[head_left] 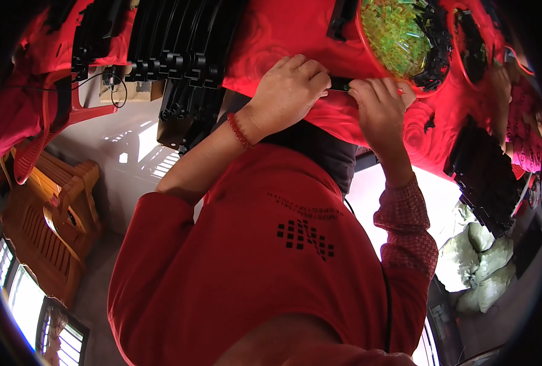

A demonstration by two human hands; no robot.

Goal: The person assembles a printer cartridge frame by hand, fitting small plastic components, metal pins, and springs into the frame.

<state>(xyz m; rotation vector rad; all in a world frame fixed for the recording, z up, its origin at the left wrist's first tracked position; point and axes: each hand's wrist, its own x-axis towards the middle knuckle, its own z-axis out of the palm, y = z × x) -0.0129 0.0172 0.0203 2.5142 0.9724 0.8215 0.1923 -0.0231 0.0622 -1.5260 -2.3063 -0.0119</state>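
Note:
At the near edge of a red-covered table (265, 36), my two hands meet around a small dark strip-like piece (340, 83). My left hand (292, 88), with a red beaded bracelet at the wrist, has its fingers closed on the piece's left end. On its right end, the thumb and fingers of my right hand (381, 107) pinch it. Most of the piece is covered by my fingers, so its exact kind cannot be made out. Just beyond my right hand lies a red-rimmed round tray (368, 43) with clear yellow-green plastic pieces (399, 36) and black pieces (437, 52).
Long black plastic strips (185, 36) lie side by side at the left, their ends over the table edge. Another black stack (484, 177) is at the right, near a person in pink (524, 131). A wooden chair (51, 213) and pale sacks (481, 262) stand lower down.

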